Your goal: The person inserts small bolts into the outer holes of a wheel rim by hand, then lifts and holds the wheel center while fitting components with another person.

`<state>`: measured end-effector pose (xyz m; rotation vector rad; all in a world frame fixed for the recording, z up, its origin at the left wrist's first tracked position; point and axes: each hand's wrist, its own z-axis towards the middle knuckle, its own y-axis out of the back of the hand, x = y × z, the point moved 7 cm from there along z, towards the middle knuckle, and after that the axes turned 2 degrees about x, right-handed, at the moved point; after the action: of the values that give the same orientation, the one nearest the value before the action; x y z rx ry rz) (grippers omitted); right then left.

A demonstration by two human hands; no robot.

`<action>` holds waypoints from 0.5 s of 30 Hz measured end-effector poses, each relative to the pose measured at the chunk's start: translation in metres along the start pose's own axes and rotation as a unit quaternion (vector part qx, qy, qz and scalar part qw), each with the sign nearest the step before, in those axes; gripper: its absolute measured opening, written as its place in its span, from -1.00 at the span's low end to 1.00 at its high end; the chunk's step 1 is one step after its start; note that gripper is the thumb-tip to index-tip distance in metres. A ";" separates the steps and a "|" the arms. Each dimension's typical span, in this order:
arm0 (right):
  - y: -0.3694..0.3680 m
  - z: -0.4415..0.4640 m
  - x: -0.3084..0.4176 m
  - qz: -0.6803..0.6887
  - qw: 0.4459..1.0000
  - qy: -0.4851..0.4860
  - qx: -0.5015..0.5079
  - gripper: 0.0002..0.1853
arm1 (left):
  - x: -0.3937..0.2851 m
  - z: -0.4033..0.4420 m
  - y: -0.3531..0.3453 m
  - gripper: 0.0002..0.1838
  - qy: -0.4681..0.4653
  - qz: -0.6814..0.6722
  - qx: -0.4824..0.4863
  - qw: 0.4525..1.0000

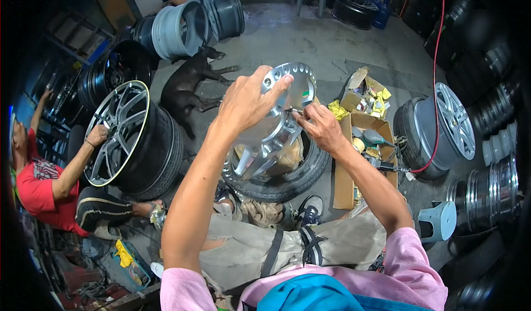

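Note:
A shiny metal wheel part (303, 77) with a row of holes along its rim is held up in front of me. My left hand (250, 98) grips its upper left edge, thumb on the holed rim. At its right side my right hand (322, 124) has its fingers pinched together against the edge; whatever they hold is too small to make out. Below the hands, a silver spoked wheel (251, 159) leans over a black tire (265, 191) lying on the floor, with brown material inside the tire.
To the left, a person in a red shirt (47, 186) touches a spoked wheel (119, 134). A black dog (187, 84) lies beyond. Cardboard boxes (344, 183), an air tool (385, 166) on a red hose (438, 56), a tire with a rim (412, 134) and a blue stool (442, 222) are at right.

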<state>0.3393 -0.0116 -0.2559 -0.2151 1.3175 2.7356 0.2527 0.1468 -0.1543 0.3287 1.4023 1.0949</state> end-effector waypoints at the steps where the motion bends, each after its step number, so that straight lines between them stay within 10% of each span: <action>1: 0.002 0.000 -0.001 -0.001 1.000 0.001 -0.001 -0.65 | 0.000 0.000 0.001 -0.32 0.014 -0.001 0.007 1.000; 9: -0.011 -0.053 0.019 0.144 0.966 -0.215 0.000 -0.75 | -0.008 -0.002 -0.002 -0.29 0.000 -0.044 0.028 0.999; 15: -0.111 -0.160 0.021 0.282 0.782 -0.552 0.066 -0.75 | -0.014 -0.028 -0.009 -0.38 -0.097 -0.080 0.014 0.992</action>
<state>0.3482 -0.0675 -0.4435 1.7437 1.2043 2.2418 0.2348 0.1204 -0.1587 0.3286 1.2481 0.8893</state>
